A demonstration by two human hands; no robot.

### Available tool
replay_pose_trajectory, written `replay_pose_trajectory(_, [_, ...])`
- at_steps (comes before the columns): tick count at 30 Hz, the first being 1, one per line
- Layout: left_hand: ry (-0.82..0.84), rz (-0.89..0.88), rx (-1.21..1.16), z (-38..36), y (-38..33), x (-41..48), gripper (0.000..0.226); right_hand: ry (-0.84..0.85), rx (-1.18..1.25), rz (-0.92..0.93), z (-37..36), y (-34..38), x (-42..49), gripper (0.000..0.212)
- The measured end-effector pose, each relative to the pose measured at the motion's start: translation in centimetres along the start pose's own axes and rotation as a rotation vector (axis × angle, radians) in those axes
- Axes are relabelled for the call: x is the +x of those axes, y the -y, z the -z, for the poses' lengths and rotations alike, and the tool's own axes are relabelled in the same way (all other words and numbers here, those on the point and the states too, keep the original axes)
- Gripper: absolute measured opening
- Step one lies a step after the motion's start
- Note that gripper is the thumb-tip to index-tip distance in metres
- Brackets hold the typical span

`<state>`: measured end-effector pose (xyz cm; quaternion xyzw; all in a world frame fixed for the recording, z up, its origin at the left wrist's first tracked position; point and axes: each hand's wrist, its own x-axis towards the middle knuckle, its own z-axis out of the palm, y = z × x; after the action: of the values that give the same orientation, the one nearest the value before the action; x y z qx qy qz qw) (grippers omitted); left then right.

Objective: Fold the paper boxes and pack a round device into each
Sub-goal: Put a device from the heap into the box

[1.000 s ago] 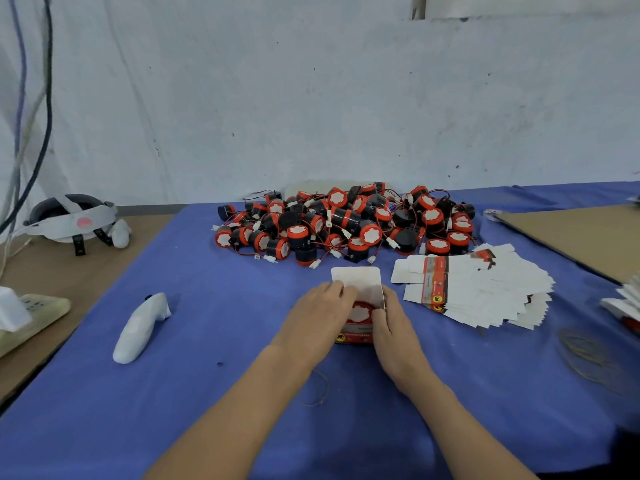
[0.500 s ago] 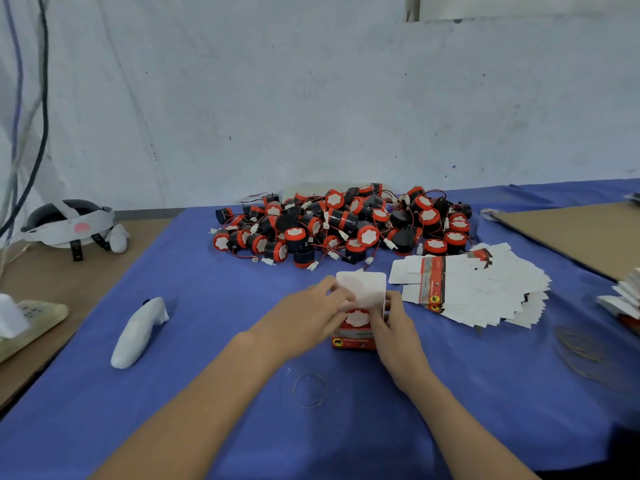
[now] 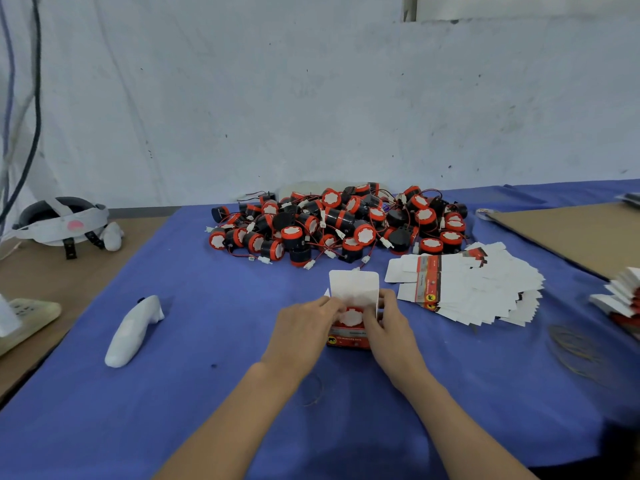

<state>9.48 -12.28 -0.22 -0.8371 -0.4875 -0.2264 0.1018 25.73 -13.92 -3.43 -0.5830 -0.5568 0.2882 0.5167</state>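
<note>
A small red paper box [image 3: 349, 338] stands on the blue cloth [image 3: 207, 393] near the middle, its white lid flap raised behind it. A round device with a white top [image 3: 350, 316] sits inside the box's mouth. My left hand [image 3: 304, 332] holds the box's left side, fingertips at the opening. My right hand [image 3: 389, 325] grips the right side, thumb over the device. Behind lies a heap of black-and-red round devices [image 3: 339, 223] with wires. To the right lies a fanned stack of flat white box blanks [image 3: 478, 289].
A white handheld controller [image 3: 133, 330] lies on the cloth at the left. A headset [image 3: 62, 221] and a power strip [image 3: 24, 320] sit on the brown table at far left. Cardboard [image 3: 581, 233], more blanks [image 3: 620, 296] and rubber bands [image 3: 575, 348] lie to the right.
Both hands have shifted slightly on the box: the left hand's fingers came down from the lid flap to the box's left edge, and the right thumb moved over the device.
</note>
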Motion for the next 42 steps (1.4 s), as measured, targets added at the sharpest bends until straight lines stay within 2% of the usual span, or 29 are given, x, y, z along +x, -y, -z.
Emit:
replay_pose_trajectory(3, [0.058,-0.093,0.129,-0.2,0.4,-0.4,0.036,0.002,-0.013,0.009,0.1,-0.1,0.1,0.017])
replay_pose_trajectory(5, [0.119,-0.143,0.133,0.1,0.8,-0.3,0.054,0.010,-0.013,0.010,0.0,-0.1,0.1,0.020])
replay_pose_trajectory(7, [0.188,-0.169,0.118,0.5,1.2,0.0,0.061,0.012,-0.011,0.001,0.0,0.0,0.1,0.021])
replay_pose_trajectory(10, [0.165,-0.245,0.183,1.2,1.0,-0.1,0.051,0.017,-0.030,-0.009,0.0,-0.1,0.1,0.017])
replay_pose_trajectory(13, [-0.010,-0.287,0.231,1.8,0.8,-0.8,0.035,0.015,-0.049,-0.018,0.0,-0.2,0.2,0.014])
replay_pose_trajectory(15, [-0.145,-0.213,0.119,1.3,0.8,-1.8,0.030,0.010,-0.055,-0.016,0.0,-0.2,0.3,0.016])
replay_pose_trajectory(16, [-0.172,-0.118,0.018,0.9,0.9,-2.3,0.030,0.011,-0.062,-0.017,0.0,-0.2,0.3,0.016])
replay_pose_trajectory(18, [-0.192,0.112,-0.216,0.1,1.0,-3.3,0.021,0.019,-0.076,-0.022,0.0,-0.2,0.4,0.015])
replay_pose_trajectory(20, [-0.172,0.230,-0.362,-0.7,1.0,-4.0,0.014,0.026,-0.083,-0.026,0.0,-0.2,0.5,0.015])
replay_pose_trajectory(24, [-0.243,0.155,-0.412,-0.6,0.6,-4.2,0.018,0.038,-0.101,-0.026,0.1,-0.1,0.3,0.013])
replay_pose_trajectory(27, [-0.223,0.132,-0.367,-0.8,0.9,-4.1,0.022,0.069,-0.102,-0.016,0.1,0.1,0.2,0.014])
replay_pose_trajectory(30, [-0.157,0.136,-0.344,-1.4,1.4,-4.0,0.019,0.160,-0.133,0.034,0.0,0.5,-0.2,0.035])
replay_pose_trajectory(35, [-0.163,0.163,-0.268,-1.5,1.2,-4.1,0.030,0.219,-0.226,0.099,-0.2,0.6,-0.4,0.057])
replay_pose_trajectory(39, [-0.213,0.205,-0.220,-1.0,1.0,-4.2,0.021,0.209,-0.114,0.022,-0.3,0.2,-0.6,0.079])
replay_pose_trajectory(42, [-0.240,0.230,-0.198,-0.8,0.7,-4.2,0.015,0.190,-0.092,-0.015,-0.2,0.0,-0.5,0.083])
